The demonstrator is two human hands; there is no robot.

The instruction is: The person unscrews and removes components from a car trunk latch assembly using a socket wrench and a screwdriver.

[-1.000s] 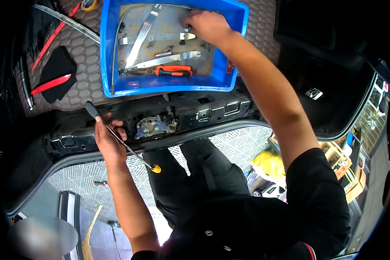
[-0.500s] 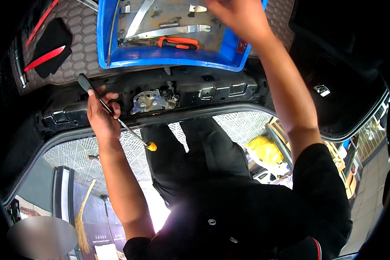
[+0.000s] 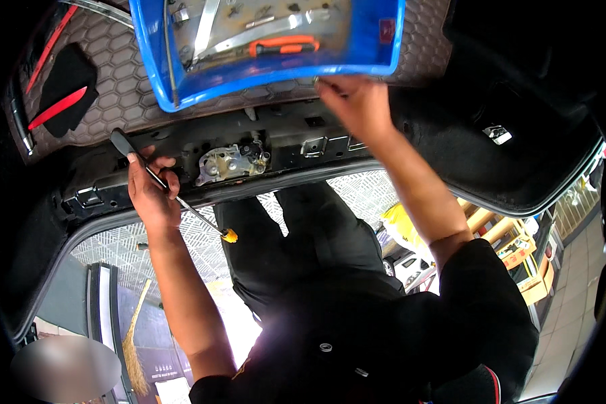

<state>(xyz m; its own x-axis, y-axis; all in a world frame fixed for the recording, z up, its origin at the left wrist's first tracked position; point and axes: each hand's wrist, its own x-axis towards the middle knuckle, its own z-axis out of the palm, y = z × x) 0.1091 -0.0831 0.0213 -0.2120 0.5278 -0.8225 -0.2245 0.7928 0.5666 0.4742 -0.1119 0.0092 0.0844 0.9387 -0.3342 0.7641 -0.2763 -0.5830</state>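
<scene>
My left hand (image 3: pixel 153 192) is closed around a long-shafted hand tool (image 3: pixel 200 217) with a dark flat grip and a yellow tip. That tool slants over the black sill, its tip pointing down toward my legs. Right of it, a silver latch mechanism (image 3: pixel 230 165) sits in the sill. My right hand (image 3: pixel 358 108) is just outside the near rim of a blue tray (image 3: pixel 276 79), slightly blurred, its fingertips together. Something small may be between them, but I cannot make it out. Inside the tray lie an orange-and-black handled tool (image 3: pixel 284 45) and metal pry bars (image 3: pixel 283 25).
On the brown quilted mat (image 3: pixel 124 87), left of the tray, lie a black cloth (image 3: pixel 81 71), a red pry tool (image 3: pixel 59 108), another red strip (image 3: pixel 50 47) and a dark rod-like tool (image 3: pixel 20 121). A broom (image 3: pixel 135 343) stands at the lower left; yellow material (image 3: pixel 404 225) shows at right.
My right hand has come out of the blue tray, moving down and toward me to its near rim. The left hand keeps hold of the long-shafted tool. The view has shifted slightly.
</scene>
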